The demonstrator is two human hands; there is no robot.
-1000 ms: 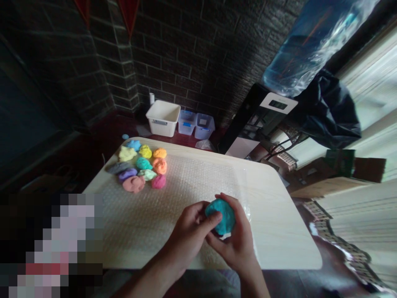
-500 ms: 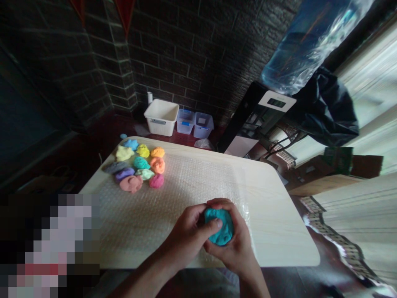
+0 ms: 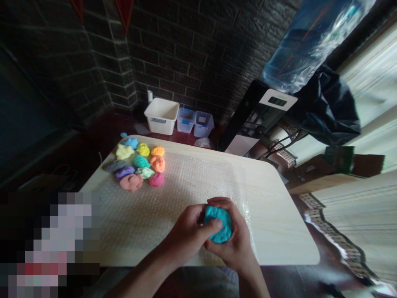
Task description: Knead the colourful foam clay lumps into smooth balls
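A turquoise lump of modelling clay point(image 3: 223, 232) is held between both hands above the near part of the table. My left hand point(image 3: 192, 227) grips it from the left, its thumb pressing on the lump's face and its other fingers mostly hidden behind. Around the right side curls my right hand point(image 3: 240, 236), fingers over the top edge and thumb underneath. Beneath the hands lies a sheet of bubble wrap point(image 3: 192, 178). At the table's far left sit several clay lumps, among them a pink-brown one point(image 3: 131, 182), a magenta one point(image 3: 156, 179) and an orange one point(image 3: 158, 164).
The pale wooden table point(image 3: 279, 223) has rounded corners. Past its far edge, a white basket point(image 3: 161, 118) and two clear bins point(image 3: 203, 125) stand on the floor by a brick wall. A water dispenser point(image 3: 263, 107) with a large bottle is at the right, near cardboard boxes point(image 3: 328, 184).
Both hands keep nearly the same grip on the turquoise clay, which seems slightly turned or pressed. The whole view has shifted very slightly.
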